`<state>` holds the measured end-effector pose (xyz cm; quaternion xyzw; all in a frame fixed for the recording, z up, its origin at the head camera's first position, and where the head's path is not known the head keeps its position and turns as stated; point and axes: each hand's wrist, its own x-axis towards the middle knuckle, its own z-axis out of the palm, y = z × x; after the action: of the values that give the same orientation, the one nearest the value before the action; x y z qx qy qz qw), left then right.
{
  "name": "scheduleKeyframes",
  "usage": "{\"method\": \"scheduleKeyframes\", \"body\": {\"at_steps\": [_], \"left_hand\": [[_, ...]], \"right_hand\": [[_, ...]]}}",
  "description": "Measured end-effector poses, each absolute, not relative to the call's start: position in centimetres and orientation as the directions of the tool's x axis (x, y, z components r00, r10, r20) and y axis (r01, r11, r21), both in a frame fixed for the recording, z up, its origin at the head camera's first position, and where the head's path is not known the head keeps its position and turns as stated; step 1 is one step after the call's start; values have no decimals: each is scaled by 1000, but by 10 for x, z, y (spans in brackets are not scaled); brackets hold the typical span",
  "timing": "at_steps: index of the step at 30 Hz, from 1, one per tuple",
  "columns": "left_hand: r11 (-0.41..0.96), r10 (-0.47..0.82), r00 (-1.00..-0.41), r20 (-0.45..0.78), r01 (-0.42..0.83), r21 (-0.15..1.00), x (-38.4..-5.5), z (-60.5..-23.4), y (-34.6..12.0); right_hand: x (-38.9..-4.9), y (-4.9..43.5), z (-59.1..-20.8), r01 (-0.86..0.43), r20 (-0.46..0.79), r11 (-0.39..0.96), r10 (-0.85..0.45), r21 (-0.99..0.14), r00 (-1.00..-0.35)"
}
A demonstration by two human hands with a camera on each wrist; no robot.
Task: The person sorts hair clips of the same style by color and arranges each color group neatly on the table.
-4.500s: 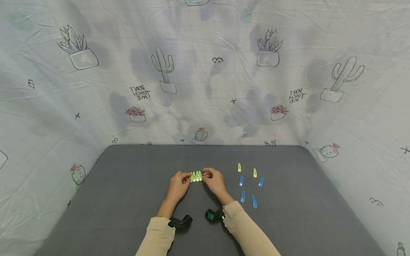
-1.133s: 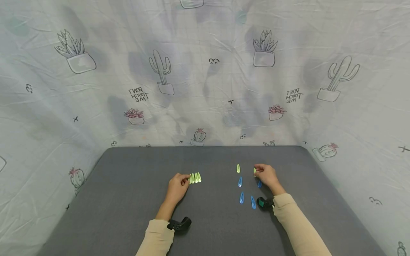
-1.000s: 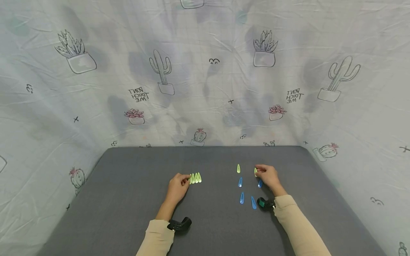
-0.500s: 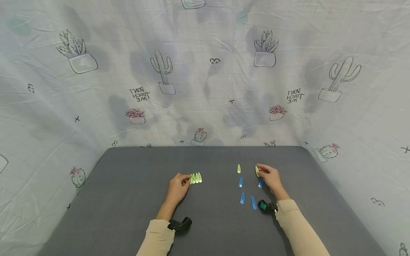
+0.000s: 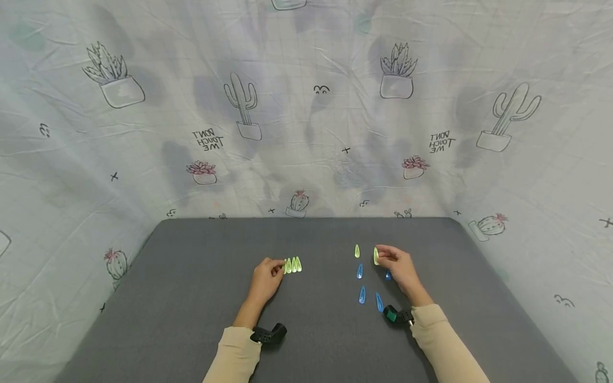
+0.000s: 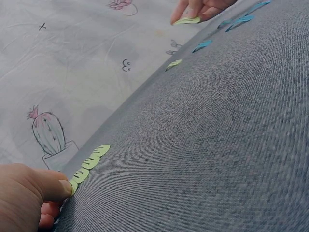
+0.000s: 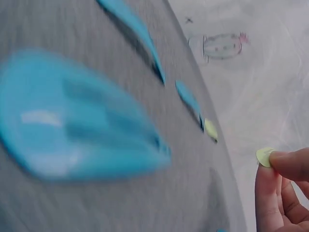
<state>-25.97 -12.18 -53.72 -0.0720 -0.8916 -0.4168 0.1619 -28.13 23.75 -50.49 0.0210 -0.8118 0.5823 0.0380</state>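
Observation:
My right hand [image 5: 399, 267] pinches a yellow-green snap hair clip [image 5: 375, 256] between thumb and finger, raised off the table as the left wrist view shows. Several yellow-green hair clips [image 5: 294, 265] lie side by side in a close row left of the middle. My left hand [image 5: 266, 279] pinches the leftmost clip [image 6: 74, 187] of that row, its thumb covering part of it. Another yellow-green clip [image 5: 356, 251] lies alone, left of my right hand. Below it are blue hair clips [image 5: 359, 271], spaced apart; one blue clip [image 5: 388, 275] is partly hidden by my right hand.
A grey cloth-covered table [image 5: 191, 298] carries everything. Behind it and at both sides hangs a pale curtain [image 5: 297, 133] printed with cacti. Two more blue clips [image 5: 362, 294] lie nearer me, one beside the right wrist camera [image 5: 396, 315].
My right hand left the row, went right to a lone yellow-green clip, and has picked it up and moved slightly left with it. The left hand stayed at the row's left end.

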Motion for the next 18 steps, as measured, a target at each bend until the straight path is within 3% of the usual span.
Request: {"method": "scheduleKeyframes", "body": {"at_steps": [18], "left_hand": [[646, -13, -935, 354, 263, 716, -262, -539, -122]], "right_hand": [[-262, 171, -498, -141, 95, 283, -171, -949, -981]]}}
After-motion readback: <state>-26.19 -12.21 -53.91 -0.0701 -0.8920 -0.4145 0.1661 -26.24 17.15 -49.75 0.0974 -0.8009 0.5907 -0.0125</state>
